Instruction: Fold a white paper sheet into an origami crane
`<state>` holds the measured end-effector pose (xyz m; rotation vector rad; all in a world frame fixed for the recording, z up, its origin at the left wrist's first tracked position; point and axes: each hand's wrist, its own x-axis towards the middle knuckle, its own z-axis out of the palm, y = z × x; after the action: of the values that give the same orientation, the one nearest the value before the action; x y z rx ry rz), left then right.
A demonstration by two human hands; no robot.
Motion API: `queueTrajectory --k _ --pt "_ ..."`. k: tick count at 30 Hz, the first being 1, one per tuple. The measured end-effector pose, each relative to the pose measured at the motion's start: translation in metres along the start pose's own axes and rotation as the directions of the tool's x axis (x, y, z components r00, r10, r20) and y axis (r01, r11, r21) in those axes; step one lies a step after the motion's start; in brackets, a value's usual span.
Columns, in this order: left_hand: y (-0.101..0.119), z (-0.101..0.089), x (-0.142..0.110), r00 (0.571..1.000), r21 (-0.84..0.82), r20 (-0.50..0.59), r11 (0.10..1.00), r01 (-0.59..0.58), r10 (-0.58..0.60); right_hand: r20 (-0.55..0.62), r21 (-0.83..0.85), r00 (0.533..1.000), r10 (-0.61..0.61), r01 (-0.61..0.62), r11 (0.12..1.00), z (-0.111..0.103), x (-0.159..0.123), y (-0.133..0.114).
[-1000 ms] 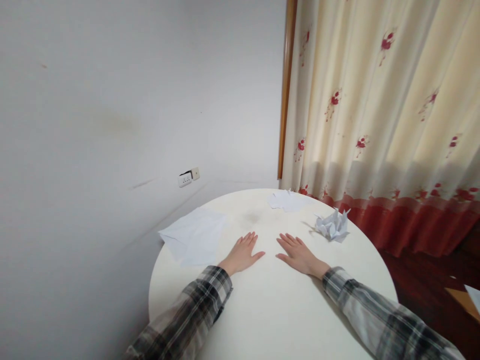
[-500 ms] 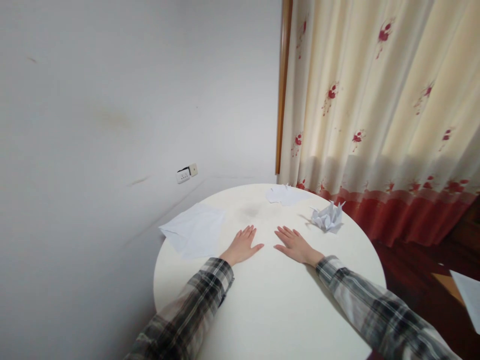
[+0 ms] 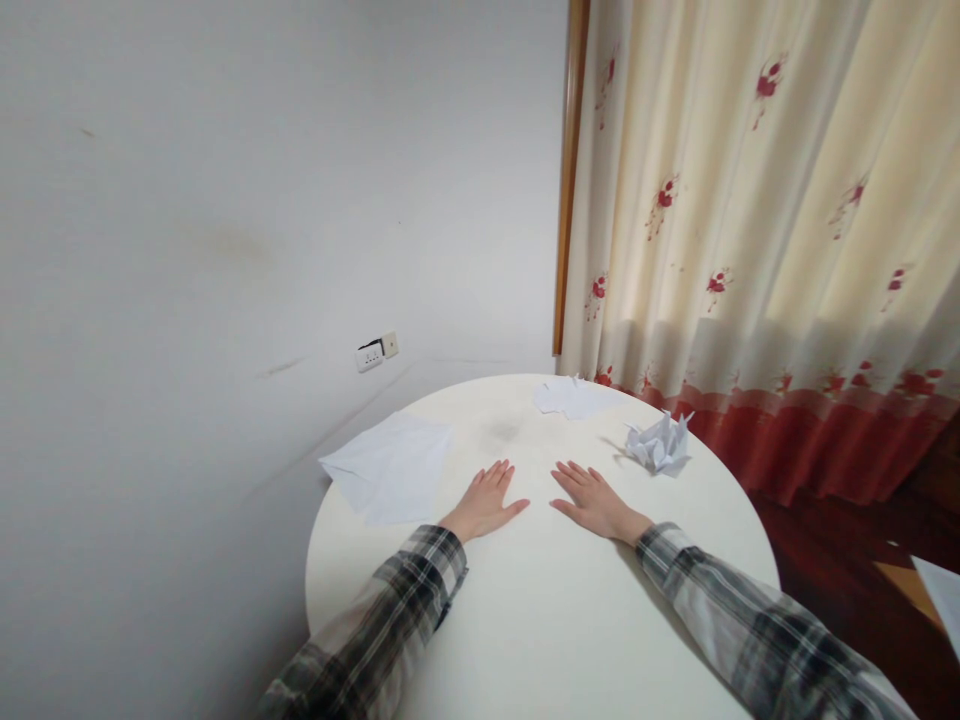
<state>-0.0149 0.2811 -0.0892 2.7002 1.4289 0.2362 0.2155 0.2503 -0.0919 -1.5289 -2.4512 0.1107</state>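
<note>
My left hand (image 3: 489, 502) lies flat, palm down, on a round white table (image 3: 525, 610), thumb spread from the fingers. Opposite it, my right hand (image 3: 598, 503) rests the same way, and a gap of bare tabletop separates the two. Neither one holds anything. Left of my left hand are sheets of white paper (image 3: 397, 465), one corner reaching over the table's edge. Beyond my right hand sits a cluster of folded white paper pieces (image 3: 661, 443) with pointed tips, which look like paper cranes. More flat white paper (image 3: 566, 398) lies at the far edge.
A pale wall (image 3: 225, 300) with a power socket (image 3: 369, 357) runs along the left. Behind the table, to the right, hangs a cream and red floral curtain (image 3: 720, 230). A white sheet (image 3: 937, 595) shows at the lower right, above the dark floor (image 3: 817, 560).
The whole view has shifted slightly, so everything appears a little lower. Both hands stay flat in the same places on the table, and the papers have not moved.
</note>
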Motion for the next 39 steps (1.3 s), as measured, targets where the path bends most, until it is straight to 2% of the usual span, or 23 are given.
queueTrajectory --k 8,39 --pt "-0.0003 0.0014 -0.0008 1.0 0.04 -0.024 0.999 0.007 -0.006 0.036 0.02 0.999 0.011 -0.012 1.0 -0.0049 -0.0003 -0.003" --pt "-0.0061 0.0077 0.0019 1.0 0.049 -0.012 0.999 0.011 -0.011 0.033 0.054 0.999 0.011 -0.013 0.998 0.0002 0.0029 -0.0007"
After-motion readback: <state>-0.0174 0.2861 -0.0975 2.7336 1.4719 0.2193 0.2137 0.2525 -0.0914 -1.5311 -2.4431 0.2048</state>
